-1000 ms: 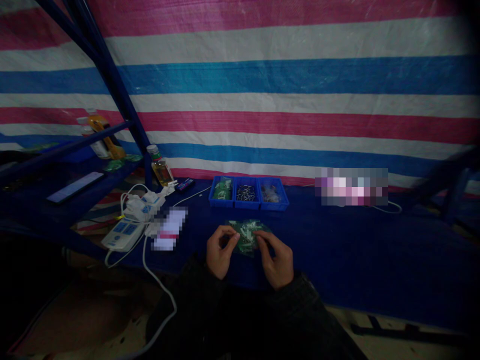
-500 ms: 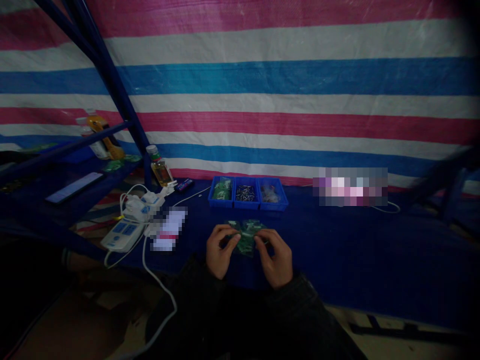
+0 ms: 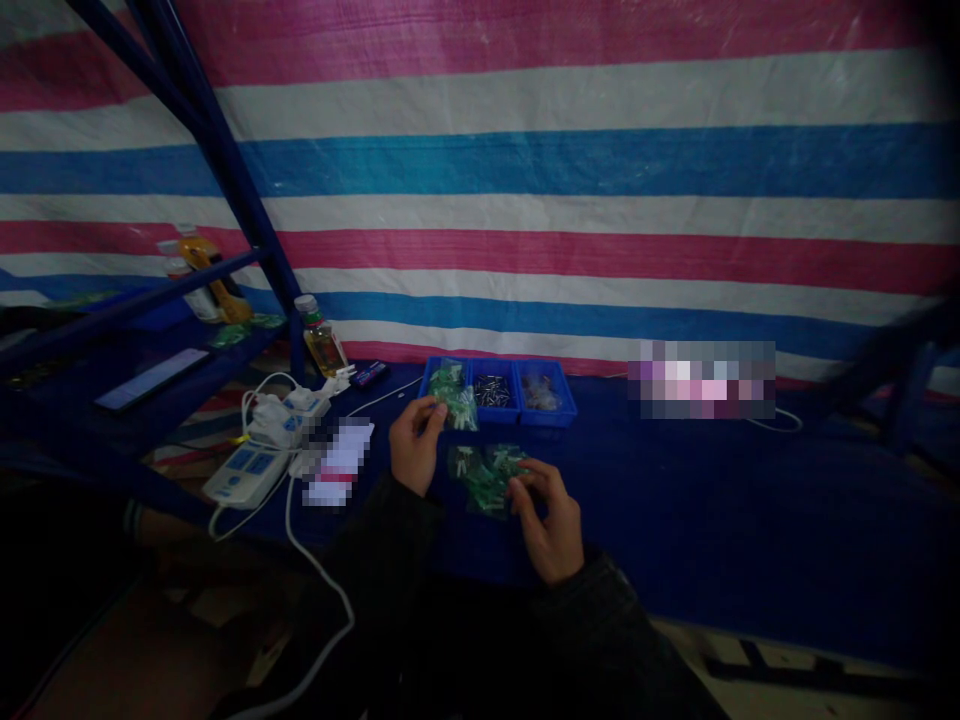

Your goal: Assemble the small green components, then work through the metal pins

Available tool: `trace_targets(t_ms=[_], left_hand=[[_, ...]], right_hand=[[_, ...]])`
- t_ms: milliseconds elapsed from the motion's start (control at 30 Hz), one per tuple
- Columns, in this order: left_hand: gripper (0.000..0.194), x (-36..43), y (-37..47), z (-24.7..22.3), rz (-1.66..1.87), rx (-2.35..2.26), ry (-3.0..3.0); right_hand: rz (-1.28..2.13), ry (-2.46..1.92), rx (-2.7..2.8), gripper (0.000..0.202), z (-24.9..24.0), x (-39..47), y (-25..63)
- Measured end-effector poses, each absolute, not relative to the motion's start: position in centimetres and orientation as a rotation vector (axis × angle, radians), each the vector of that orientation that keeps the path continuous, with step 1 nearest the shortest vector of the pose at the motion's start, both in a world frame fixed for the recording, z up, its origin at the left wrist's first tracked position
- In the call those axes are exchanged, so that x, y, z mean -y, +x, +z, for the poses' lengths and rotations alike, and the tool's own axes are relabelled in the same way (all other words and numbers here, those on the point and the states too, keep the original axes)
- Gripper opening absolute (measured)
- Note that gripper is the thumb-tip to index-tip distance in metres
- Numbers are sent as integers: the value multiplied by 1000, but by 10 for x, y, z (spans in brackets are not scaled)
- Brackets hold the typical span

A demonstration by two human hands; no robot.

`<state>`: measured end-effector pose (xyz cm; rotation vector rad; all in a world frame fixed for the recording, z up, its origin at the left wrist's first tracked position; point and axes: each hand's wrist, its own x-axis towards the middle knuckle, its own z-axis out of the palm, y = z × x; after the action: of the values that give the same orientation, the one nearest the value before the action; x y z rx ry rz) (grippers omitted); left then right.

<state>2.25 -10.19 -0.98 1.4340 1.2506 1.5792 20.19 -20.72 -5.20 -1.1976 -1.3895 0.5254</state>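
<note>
blue tabletop [image 3: 720, 500]: left fingers [image 3: 434, 422] pinched shut on green packet [image 3: 462, 408]

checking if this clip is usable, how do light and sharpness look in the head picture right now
Head view: dim overall, the right sleeve nearly black; head view: faint sheen on the striped sheet, upper right corner dark; head view: green packets soft-edged; head view: left pixelated patch and right pixelated patch hide detail.
</note>
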Motion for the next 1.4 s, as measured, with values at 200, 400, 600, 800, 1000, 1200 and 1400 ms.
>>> trace_targets(t_ms=[200,400,600,800,1000,1200,1400], left_hand=[[31,21,5,0,1416,-1567,1820],[35,12,0,-16,1220,-1768,2102],[22,19,8,-21,1102,-1664,2450],[24,21,10,-32,1068,-1631,2406],[20,34,12,-36,1085,-1613,2353],[28,54,13,-26,1201,-1552,2372],[25,77,12,-22,1440,-1321,2448]], right_hand=[[556,-1197,1430,17,-50,207,201],[522,-1214,1439,16,-53,206,201],[340,-1338,1322,20,-62,199,208],[128,-1520,1289,20,-69,191,234],[214,-1701,1440,31,-82,187,249],[246,-1699,1515,38,-88,185,247],[509,-1535,1351,36,-83,188,248]])
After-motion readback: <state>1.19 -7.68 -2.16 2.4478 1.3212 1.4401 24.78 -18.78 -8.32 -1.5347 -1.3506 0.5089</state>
